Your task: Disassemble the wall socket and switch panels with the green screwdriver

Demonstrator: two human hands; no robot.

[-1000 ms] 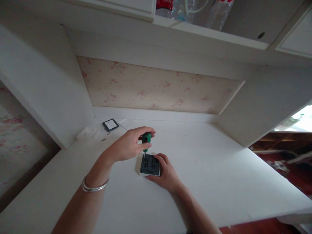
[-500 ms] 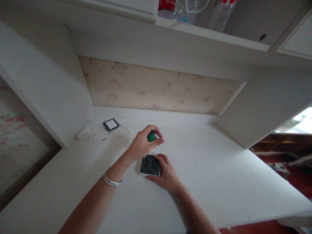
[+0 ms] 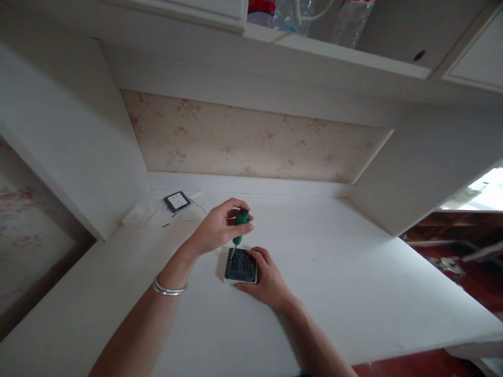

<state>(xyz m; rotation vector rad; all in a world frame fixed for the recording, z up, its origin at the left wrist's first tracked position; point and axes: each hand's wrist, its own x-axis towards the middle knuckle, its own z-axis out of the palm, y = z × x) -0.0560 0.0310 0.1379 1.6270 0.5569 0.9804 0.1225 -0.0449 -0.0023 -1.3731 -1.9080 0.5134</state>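
Note:
My left hand point(image 3: 218, 228) grips the green handle of a small screwdriver point(image 3: 239, 226), held nearly upright with its tip on the upper left corner of a dark square socket module point(image 3: 240, 266). The module lies back side up on the white desk point(image 3: 353, 293). My right hand point(image 3: 269, 280) rests on the desk and holds the module by its right and near edges. A silver bangle sits on my left wrist.
A second socket plate point(image 3: 176, 200) with a white face lies at the back left of the desk, among white plastic parts point(image 3: 139, 213) and a small loose screw point(image 3: 166, 225). White side panels wall the desk in. Bottles stand on the shelf overhead point(image 3: 314, 15).
My left hand has twisted the screwdriver around: its fingers turned over the handle top, then came back to a side grip. The tip stays at the module's corner. My right hand has not moved.

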